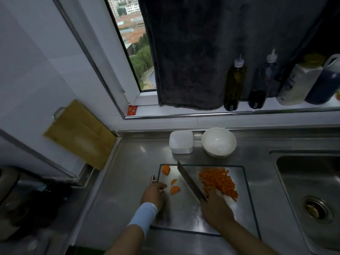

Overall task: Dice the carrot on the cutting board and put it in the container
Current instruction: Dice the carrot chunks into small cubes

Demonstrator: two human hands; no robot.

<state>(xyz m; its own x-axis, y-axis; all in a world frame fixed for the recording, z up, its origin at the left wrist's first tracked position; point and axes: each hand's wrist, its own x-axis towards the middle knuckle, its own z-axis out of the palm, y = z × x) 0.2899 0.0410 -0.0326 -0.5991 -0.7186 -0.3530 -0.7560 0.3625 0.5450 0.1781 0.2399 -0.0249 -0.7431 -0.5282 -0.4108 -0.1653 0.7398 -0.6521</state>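
Note:
A steel cutting board [185,208] lies on the counter. On its right side sits a heap of diced carrot [218,181]. Three larger carrot pieces lie on its left: one at the far corner [166,169], two nearer [174,181] [174,189]. My right hand [217,208] grips a knife [191,182] whose blade points away to the upper left, between the pieces and the heap. My left hand [154,195] rests on the board's left edge, fingertips just left of the nearest piece, holding nothing. A white square container [181,141] and a white bowl [218,142] stand behind the board.
A sink [309,190] with a drain lies to the right. Bottles [234,83] line the window sill under a dark hanging cloth. A wooden board [81,133] leans on the left wall. Dark appliances stand at the left front.

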